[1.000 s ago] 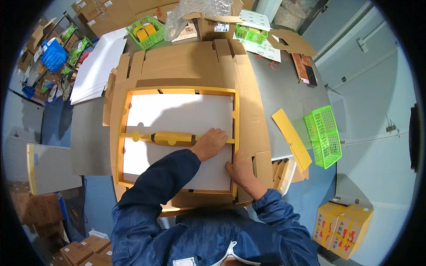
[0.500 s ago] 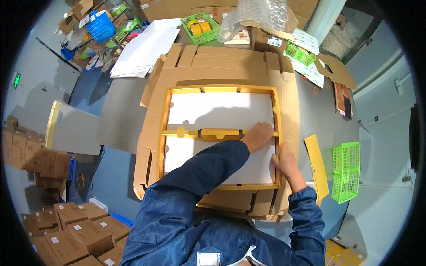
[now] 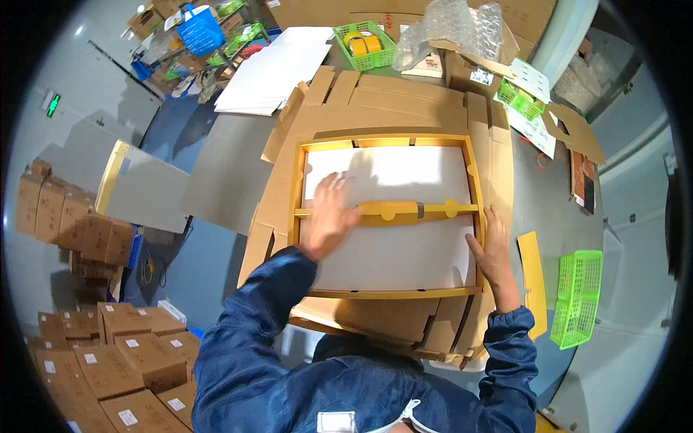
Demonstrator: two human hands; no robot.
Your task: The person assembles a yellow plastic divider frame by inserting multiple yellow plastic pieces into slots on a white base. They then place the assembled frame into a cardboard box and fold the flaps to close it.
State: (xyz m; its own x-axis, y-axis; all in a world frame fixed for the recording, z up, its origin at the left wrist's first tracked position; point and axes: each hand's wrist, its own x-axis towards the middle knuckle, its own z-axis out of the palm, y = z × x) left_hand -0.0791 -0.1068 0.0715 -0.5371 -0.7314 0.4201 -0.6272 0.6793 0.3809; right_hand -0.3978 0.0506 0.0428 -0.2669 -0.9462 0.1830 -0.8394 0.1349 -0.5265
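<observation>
Your left hand (image 3: 330, 213) lies flat, fingers spread, on the white sheet (image 3: 390, 216) inside a yellow-edged cardboard tray (image 3: 473, 187), its palm touching the left end of the yellow crossbar (image 3: 404, 211). Your right hand (image 3: 493, 249) rests open against the tray's right rim, gripping nothing. The tray sits on flattened cardboard (image 3: 404, 108) covering the grey surface (image 3: 224, 173). A green basket (image 3: 577, 296) lies to your right, well apart from the tray.

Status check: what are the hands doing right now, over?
Left hand flat on white sheet. Right hand at yellow cardboard frame edge. Nothing in the way.
</observation>
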